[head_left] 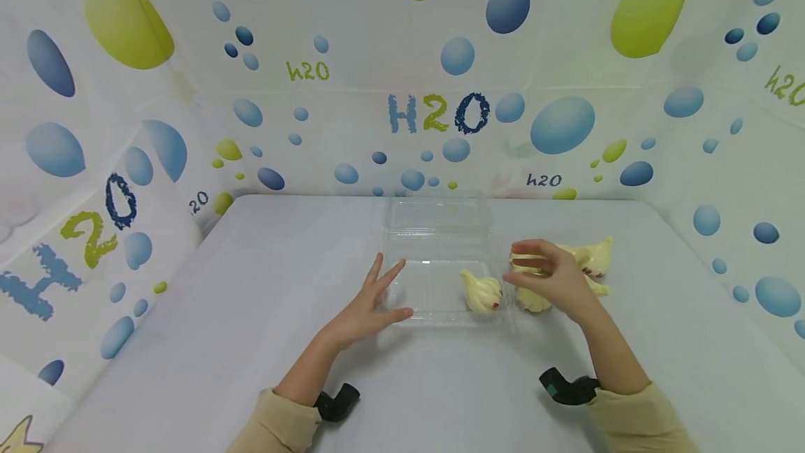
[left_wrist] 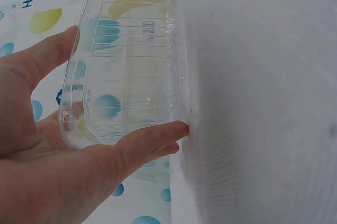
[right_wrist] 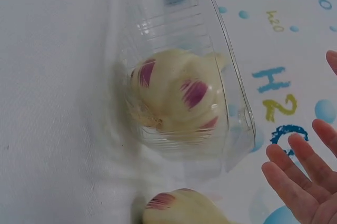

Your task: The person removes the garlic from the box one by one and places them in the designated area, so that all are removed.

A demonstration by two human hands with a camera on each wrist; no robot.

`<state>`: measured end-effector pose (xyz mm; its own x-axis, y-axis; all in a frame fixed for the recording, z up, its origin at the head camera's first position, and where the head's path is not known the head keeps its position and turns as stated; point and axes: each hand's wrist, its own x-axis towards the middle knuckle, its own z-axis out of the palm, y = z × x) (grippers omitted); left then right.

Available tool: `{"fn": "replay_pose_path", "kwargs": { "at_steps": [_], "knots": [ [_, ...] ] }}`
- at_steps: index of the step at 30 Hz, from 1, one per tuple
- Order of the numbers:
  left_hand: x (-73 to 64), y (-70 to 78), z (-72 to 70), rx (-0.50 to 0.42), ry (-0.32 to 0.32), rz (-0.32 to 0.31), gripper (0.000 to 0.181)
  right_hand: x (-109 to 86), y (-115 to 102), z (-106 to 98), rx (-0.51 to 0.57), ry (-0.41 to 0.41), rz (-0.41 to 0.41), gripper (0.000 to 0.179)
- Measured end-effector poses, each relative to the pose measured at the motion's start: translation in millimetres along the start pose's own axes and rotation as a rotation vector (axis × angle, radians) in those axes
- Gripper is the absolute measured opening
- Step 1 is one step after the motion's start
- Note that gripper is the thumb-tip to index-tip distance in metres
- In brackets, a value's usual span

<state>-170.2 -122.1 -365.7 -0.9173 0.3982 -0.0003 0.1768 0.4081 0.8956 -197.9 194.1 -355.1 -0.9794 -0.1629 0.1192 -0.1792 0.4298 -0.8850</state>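
A clear plastic clamshell box point(head_left: 434, 292) lies on the table with its lid point(head_left: 437, 215) folded back. Inside, at the right end, rests one pale yellow garlic bulb point(head_left: 482, 292) with purple marks, seen through the wall in the right wrist view point(right_wrist: 179, 92). My left hand point(head_left: 367, 303) spreads its fingers along the box's left end, thumb at the near corner and fingertips at the side. Just right of the box, my right hand point(head_left: 553, 275) is raised with parted fingers and nothing between them. It partly hides several more garlic bulbs point(head_left: 594, 257) beside the box.
A white cloth covers the table point(head_left: 283, 250). Behind and to both sides stand curtains point(head_left: 352, 110) printed with blue and green bubbles. Each wrist carries a black camera mount, one near the left sleeve point(head_left: 277, 421) and one near the right sleeve point(head_left: 641, 418).
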Motion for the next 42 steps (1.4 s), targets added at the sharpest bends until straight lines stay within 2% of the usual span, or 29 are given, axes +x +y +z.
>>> {"fn": "replay_pose_path", "kwargs": {
  "at_steps": [4,11,19,26,36,42],
  "knots": [
    [-0.2,0.0,-0.4,-0.008,-0.005,0.0,0.077,2.2,-2,6,0.017,-0.015,-0.014,0.054],
    [0.3,-1.0,-0.8,-0.001,-0.006,0.002,0.077,9.1,-3,18,-0.02,-0.062,-0.013,0.057],
    [0.5,-0.1,-0.8,-0.006,-0.006,0.007,0.076,13.5,-10,31,-0.118,-0.125,-0.024,0.062],
    [0.9,-0.8,-1.3,-0.013,-0.014,0.011,0.077,17.0,-19,41,-0.244,-0.177,0.011,0.065],
    [0.3,1.5,-1.5,-0.001,-0.008,0.007,0.076,23.7,-14,51,-0.308,-0.221,-0.05,0.061],
    [0.7,1.8,-1.2,0.007,-0.011,0.008,0.075,26.6,-9,57,-0.323,-0.234,-0.046,0.062]
  ]
}}
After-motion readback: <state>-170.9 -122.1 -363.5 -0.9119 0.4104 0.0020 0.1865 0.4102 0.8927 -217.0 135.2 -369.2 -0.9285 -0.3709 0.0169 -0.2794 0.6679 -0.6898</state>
